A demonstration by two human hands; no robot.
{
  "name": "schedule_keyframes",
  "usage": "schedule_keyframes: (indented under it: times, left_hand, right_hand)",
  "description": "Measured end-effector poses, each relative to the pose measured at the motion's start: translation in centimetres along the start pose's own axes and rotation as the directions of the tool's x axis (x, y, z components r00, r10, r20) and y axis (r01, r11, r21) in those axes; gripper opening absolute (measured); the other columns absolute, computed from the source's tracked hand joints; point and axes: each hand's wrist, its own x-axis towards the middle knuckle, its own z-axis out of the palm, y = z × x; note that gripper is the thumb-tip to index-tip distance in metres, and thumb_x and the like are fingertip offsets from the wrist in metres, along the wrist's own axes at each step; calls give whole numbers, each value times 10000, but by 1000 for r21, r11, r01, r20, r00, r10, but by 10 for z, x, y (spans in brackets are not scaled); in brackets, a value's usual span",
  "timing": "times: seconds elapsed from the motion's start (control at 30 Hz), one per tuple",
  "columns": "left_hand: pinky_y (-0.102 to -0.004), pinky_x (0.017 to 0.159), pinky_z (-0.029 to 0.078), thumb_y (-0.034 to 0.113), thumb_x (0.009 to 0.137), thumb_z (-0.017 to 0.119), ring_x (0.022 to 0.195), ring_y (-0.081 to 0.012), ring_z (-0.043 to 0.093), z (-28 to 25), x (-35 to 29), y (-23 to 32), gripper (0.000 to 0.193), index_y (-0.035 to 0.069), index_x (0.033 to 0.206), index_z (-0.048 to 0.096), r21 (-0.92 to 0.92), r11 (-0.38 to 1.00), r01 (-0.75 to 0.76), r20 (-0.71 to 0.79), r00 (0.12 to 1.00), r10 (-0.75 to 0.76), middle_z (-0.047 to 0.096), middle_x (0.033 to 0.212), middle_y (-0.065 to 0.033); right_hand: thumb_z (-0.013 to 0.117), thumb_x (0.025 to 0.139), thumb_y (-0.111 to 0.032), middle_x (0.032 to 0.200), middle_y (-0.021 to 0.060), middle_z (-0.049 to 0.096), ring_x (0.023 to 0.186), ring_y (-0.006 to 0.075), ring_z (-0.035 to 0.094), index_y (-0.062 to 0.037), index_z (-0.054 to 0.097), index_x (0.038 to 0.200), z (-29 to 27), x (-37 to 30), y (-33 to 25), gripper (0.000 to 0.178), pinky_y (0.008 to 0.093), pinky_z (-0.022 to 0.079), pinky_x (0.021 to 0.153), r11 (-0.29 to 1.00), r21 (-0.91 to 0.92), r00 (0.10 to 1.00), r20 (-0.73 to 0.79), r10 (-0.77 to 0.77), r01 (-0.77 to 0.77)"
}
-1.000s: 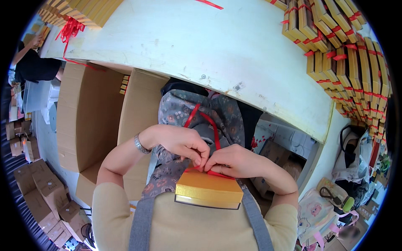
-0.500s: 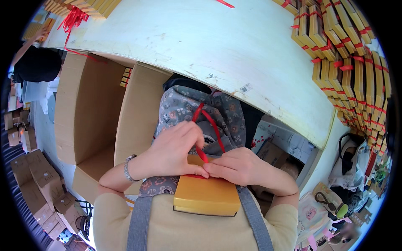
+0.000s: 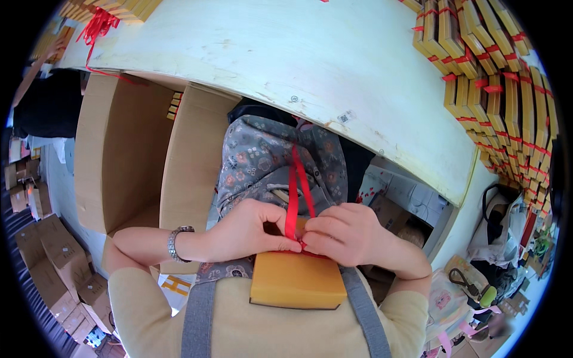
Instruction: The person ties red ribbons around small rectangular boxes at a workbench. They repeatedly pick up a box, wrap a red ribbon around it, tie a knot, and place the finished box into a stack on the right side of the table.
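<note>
A gold box (image 3: 297, 280) rests on my lap against my body. Red ribbon (image 3: 292, 206) wraps across it, and its loose tails stretch away over my flowered apron (image 3: 253, 149). My left hand (image 3: 253, 230), with a watch at its wrist, pinches the ribbon at the middle of the box with thumb and forefinger. Close against it, my right hand (image 3: 343, 232) has its fingers curled on the ribbon at the same spot. The fingers partly hide the place where the ribbon crosses.
An open cardboard box (image 3: 134, 155) stands to the left, a few ribboned boxes inside. Ahead lies a white table (image 3: 250, 53) with stacked gold boxes (image 3: 477, 95) at right and a red ribbon bundle (image 3: 98, 25) at far left. Another person (image 3: 51, 104) is at the left.
My left hand has moved down from the raised ribbon loop, its thumb and forefinger now closed near the box. The ribbon tails lie straighter. My left elbow has swung outward.
</note>
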Motion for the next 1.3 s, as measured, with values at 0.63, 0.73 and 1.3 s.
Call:
schedule_keyframes:
  times: [0.63,0.73,1.3]
  left_hand:
    - [-337,580,483,166,774,748,685,-253,598,-18,6,12,94,85,765,703,541,737,-405,11,880,475,626,703,-70]
    - [-343,623,495,137,787,754,687,-242,615,-27,23,38,70,97,834,720,453,879,-149,2,986,167,657,738,-49]
    - [-258,582,478,153,818,655,658,-88,591,-104,-32,23,168,-5,875,665,381,922,-72,-668,668,329,631,708,-26]
  right_hand:
    - [652,737,-85,901,62,668,872,243,629,-65,680,907,46,-16,45,174,352,508,739,863,502,981,188,-43,-58]
    - [672,779,-14,870,123,671,797,291,661,-42,680,943,45,-22,44,167,355,532,694,744,620,950,306,60,-247]
    - [565,957,-129,828,25,674,727,50,595,-21,669,1003,-3,6,76,157,211,486,647,64,683,565,544,620,-728]
